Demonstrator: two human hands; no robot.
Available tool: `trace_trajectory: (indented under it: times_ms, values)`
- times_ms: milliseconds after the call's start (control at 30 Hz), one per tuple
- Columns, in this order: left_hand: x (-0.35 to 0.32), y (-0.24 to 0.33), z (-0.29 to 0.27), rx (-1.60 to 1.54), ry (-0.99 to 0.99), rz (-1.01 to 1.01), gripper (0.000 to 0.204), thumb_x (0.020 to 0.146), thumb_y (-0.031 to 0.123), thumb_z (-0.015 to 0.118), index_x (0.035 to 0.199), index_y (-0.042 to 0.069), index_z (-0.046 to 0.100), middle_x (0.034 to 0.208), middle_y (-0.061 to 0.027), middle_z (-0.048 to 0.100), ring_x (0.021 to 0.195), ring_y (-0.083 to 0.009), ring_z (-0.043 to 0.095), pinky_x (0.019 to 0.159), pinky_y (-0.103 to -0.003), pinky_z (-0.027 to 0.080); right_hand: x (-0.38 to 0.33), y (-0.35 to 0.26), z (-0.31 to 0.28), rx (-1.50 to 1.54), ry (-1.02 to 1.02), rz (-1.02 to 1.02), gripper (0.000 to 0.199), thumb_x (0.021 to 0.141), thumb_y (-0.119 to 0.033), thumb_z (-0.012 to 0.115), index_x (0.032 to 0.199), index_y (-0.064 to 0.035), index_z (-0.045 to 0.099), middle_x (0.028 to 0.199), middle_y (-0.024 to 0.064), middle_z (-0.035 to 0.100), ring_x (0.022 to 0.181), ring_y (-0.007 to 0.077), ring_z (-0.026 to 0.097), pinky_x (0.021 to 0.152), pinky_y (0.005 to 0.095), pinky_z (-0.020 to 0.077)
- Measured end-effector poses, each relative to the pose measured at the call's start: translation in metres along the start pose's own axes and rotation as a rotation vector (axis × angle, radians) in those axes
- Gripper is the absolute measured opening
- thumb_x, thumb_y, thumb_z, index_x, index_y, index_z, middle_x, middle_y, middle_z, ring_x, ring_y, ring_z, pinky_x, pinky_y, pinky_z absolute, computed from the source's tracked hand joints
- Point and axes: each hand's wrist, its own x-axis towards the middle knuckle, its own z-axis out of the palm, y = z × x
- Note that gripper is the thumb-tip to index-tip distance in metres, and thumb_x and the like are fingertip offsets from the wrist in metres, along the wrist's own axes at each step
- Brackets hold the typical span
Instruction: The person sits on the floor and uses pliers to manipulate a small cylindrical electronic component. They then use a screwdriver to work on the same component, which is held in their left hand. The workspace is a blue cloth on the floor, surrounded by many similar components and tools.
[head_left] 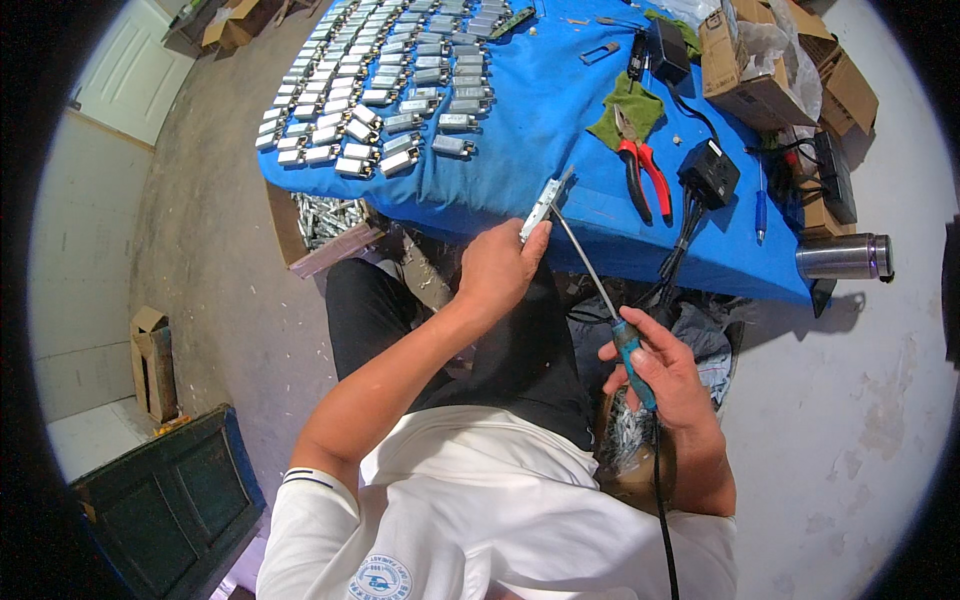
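Observation:
My left hand [498, 268] grips a small silver metal piece [543, 205] at the near edge of the blue-covered table [540, 110]. My right hand [665, 372] holds a soldering iron [628, 345] by its blue handle. The iron's long thin shaft [580, 255] slants up and left, and its tip meets the silver piece. A black cord runs down from the handle past my right forearm.
Rows of several silver rectangular pieces [380, 80] cover the table's left half. Red-handled pliers [645, 170] lie on a green cloth, beside a black power box [710, 172] and cardboard boxes [760, 60]. A steel flask [845, 257] lies at the right edge. A box of metal parts [330, 215] sits under the table.

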Motion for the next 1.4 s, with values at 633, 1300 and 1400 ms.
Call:
trace_trajectory:
  times_ms: [633,1300,1400]
  values:
    - [0.005,0.004,0.009,0.173,0.074,0.089,0.047,0.098,0.039,0.047,0.076,-0.001,0.06,0.066,-0.0235,0.06,0.067,-0.0441,0.06,0.061,-0.051,0.045,0.011,0.002,0.011,-1.113,0.179,-0.534,0.044,0.088,-0.004,0.059,0.131,-0.0091,0.057,0.085,0.0164,0.065,0.063,0.0254,0.059,0.06,0.0372,0.0494]
    - [0.025,-0.007,-0.019,-0.641,-0.51,-0.361,0.035,0.094,0.043,0.058,0.081,0.011,0.052,0.062,0.0052,0.041,0.052,-0.0049,0.037,0.046,-0.022,0.028,0.034,0.006,-0.035,0.045,-0.059,0.007,0.049,0.093,-0.017,0.061,0.138,-0.0031,0.048,0.087,0.008,0.063,0.063,0.0139,0.062,0.057,0.0254,0.053]
    - [0.026,-0.013,-0.016,-0.594,-0.45,-0.336,0.035,0.093,0.041,0.057,0.078,0.009,0.054,0.061,0.0037,0.043,0.051,-0.0073,0.039,0.046,-0.024,0.03,0.036,0.005,-0.033,0.033,-0.072,-0.009,0.05,0.093,-0.017,0.062,0.138,-0.003,0.047,0.087,0.0082,0.064,0.065,0.0146,0.063,0.055,0.0248,0.0513]
